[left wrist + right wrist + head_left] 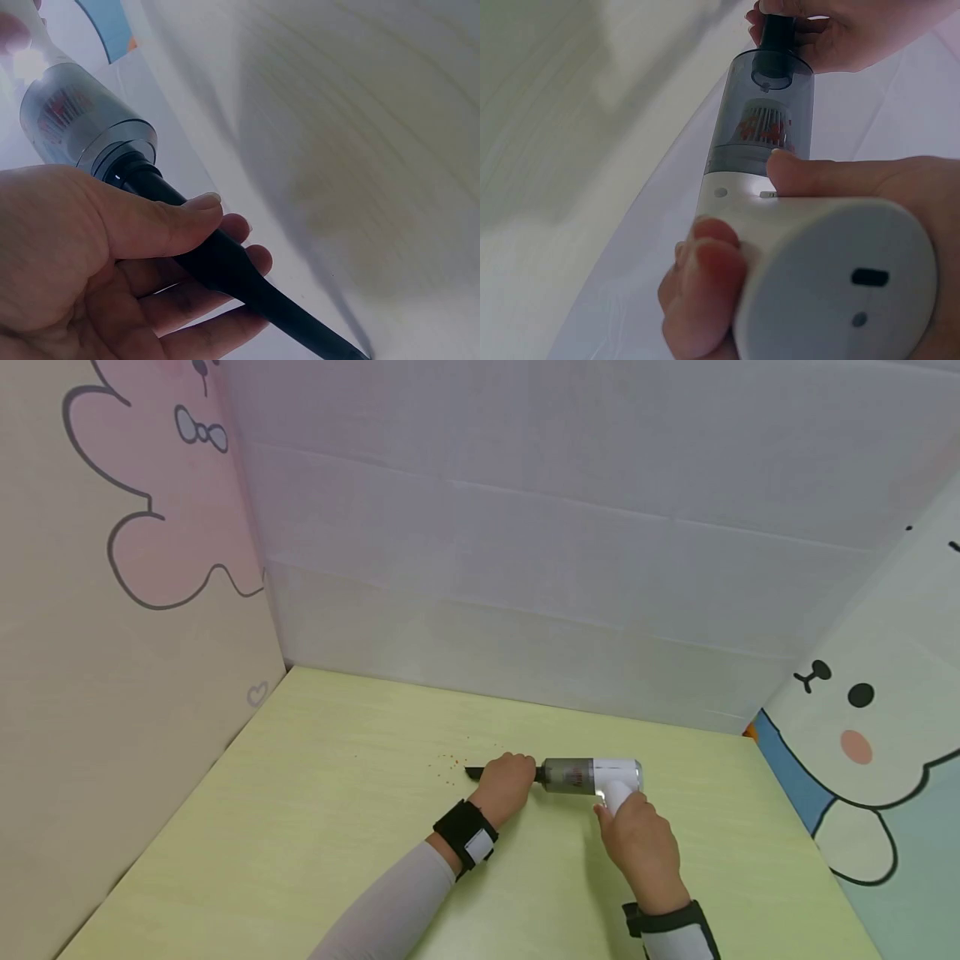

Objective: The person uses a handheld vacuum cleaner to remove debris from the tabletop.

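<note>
A white handheld vacuum cleaner points leftward, low over the yellow tabletop. My right hand grips its handle; in the right wrist view the thumb lies along the white body. My left hand holds the black crevice nozzle between thumb and fingers. The nozzle's tip comes right down near the table surface in the left wrist view. Orange crumbs lie scattered just left of the tip. Red bits show around the filter inside the see-through dust cup.
A pale back wall rises behind the table. To the left stands a panel with a pink cartoon figure. A white cartoon bear decorates the panel on the right.
</note>
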`<state>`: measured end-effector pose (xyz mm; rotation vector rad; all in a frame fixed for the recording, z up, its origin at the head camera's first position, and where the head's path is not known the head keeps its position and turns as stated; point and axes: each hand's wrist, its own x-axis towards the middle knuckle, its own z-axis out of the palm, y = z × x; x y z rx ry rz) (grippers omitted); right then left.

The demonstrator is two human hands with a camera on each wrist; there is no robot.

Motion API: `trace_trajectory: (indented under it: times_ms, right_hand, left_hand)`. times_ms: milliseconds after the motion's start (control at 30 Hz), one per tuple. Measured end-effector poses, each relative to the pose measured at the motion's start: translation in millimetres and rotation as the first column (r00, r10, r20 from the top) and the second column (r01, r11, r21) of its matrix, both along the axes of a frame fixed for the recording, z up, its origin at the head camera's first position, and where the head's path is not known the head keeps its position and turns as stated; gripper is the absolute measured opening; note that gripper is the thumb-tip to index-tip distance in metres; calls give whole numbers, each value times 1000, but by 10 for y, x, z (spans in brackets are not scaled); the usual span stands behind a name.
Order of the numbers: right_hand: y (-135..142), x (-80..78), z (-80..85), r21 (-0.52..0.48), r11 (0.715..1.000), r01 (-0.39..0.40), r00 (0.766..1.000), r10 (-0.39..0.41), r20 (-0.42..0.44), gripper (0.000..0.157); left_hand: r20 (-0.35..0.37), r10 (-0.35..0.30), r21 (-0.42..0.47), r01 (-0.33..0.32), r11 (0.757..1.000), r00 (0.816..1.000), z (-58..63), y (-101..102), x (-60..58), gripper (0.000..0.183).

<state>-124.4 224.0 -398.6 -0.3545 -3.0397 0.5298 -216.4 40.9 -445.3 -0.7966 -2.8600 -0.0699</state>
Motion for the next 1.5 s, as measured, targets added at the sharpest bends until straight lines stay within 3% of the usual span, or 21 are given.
trace_trajectory:
  times_ms: [333,833,1500]
  right_hand:
    - [-14,14,8,-12,1000,2,1000,-2,11,53]
    - [-70,58,6,-5,1000,-8,1000,8,15,54]
    - [-143,89,5,29,999,-28,1000,28,-5,54]
  left_hand:
    - [37,8,19,-9,1000,999,36,-15,43,7]
    - [30,20,15,-20,1000,999,16,-65,86,7]
    - [32,32,23,-32,999,999,88,-157,180,9]
